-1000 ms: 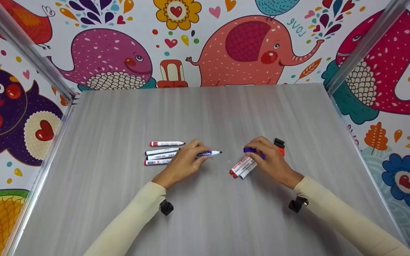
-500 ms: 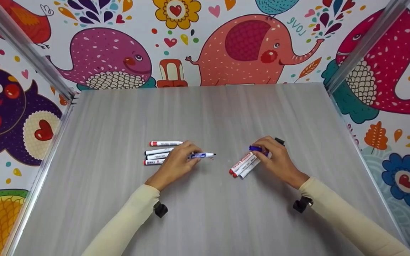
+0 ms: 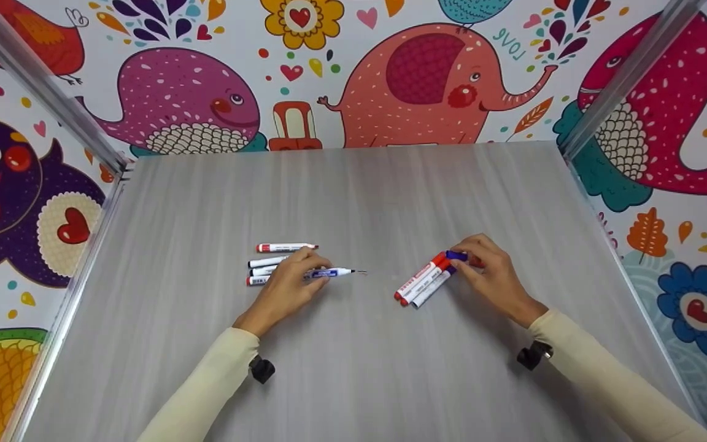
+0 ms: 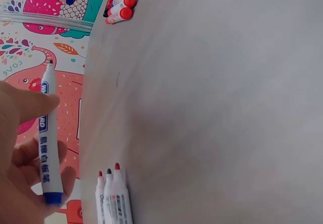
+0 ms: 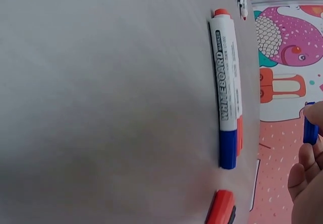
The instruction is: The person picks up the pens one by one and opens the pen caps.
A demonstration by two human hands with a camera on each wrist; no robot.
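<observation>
My left hand (image 3: 285, 287) grips an uncapped whiteboard marker (image 3: 332, 272) with a blue label; its dark tip points right, and its blue end (image 4: 53, 198) shows in the left wrist view. Between the thumb and fingers of my right hand (image 3: 501, 283) is a blue marker cap (image 5: 310, 125). That hand is beside a cluster of capped markers (image 3: 416, 281), one of them with a blue cap (image 5: 228, 149). Beyond and partly behind my left hand lie several uncapped markers (image 3: 264, 271), and a red-ended marker (image 3: 286, 247) lies apart from them.
A loose red cap (image 5: 221, 206) lies near the capped cluster, with something black beside it; my right hand hides them in the head view. A small dark mark (image 4: 117, 80) is on the grey table (image 3: 353, 368). A patterned wall (image 3: 304, 73) rises behind.
My left hand has drawn left and slightly nearer with the marker. The right hand has moved right with the blue cap, uncovering more of the capped markers.
</observation>
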